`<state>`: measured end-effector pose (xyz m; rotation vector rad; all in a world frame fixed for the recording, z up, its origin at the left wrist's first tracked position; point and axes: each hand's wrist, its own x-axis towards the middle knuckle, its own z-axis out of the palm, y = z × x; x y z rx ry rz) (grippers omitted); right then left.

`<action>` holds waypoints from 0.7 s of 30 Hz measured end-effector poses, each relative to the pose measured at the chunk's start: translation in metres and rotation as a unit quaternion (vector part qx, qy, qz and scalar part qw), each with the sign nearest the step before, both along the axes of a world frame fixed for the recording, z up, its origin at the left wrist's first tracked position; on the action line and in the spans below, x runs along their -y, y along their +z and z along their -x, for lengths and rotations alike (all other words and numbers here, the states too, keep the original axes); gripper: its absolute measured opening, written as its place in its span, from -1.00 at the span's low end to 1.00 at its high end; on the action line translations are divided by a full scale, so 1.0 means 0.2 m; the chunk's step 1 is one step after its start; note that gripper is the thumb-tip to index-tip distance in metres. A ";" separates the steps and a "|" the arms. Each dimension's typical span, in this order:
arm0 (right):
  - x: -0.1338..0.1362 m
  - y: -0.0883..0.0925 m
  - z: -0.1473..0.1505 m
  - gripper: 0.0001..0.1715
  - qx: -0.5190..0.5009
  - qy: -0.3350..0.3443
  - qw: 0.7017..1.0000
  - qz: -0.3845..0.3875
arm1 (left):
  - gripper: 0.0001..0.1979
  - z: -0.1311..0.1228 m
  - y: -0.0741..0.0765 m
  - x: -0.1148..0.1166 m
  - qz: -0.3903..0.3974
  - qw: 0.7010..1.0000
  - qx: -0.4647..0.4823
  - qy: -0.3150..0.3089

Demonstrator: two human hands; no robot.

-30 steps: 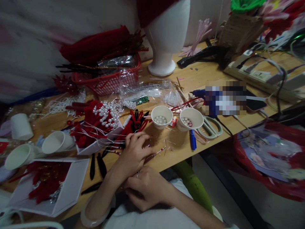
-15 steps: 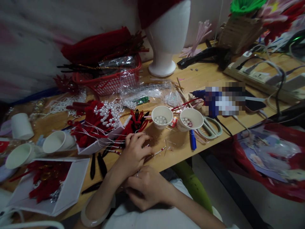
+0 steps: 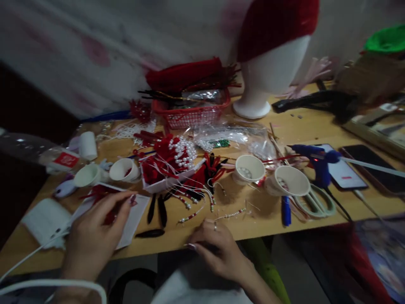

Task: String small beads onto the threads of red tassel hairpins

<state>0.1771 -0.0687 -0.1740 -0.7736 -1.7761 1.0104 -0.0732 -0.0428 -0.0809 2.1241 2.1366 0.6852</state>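
Note:
My left hand (image 3: 96, 230) is over the open white box (image 3: 136, 213) at the left, its thumb and forefinger pinched together. Something small and reddish shows at the fingertips, too blurred to name. Red pieces (image 3: 110, 213) lie in that box, partly covered by the hand. At the table's front edge my right hand (image 3: 220, 251), with a ring on one finger, is curled closed; what it holds, if anything, is hidden. Just beyond it lies a short beaded strand (image 3: 233, 214). Several more beaded strands (image 3: 211, 198) hang off red and black pieces. Black pointed pieces (image 3: 162, 211) lie between the hands.
Paper cups of beads (image 3: 249, 169) stand mid-table, near scissors (image 3: 319, 204), a blue marker (image 3: 286, 211) and a blue glue gun (image 3: 318, 162). Behind are a red basket (image 3: 190, 118) and a white mannequin head (image 3: 272, 80). Phones (image 3: 348, 177) lie right; a plastic bottle (image 3: 34, 147) is left.
The view has turned left. My left hand has left the spot beside my right hand and moved left over the white box. My right hand stays near the table edge.

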 end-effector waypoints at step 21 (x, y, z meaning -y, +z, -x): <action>-0.04 -0.01 0.12 -0.83 0.034 -0.123 0.984 0.121 | -0.82 0.23 -0.22 -0.05 0.118 0.993 -0.021 0.011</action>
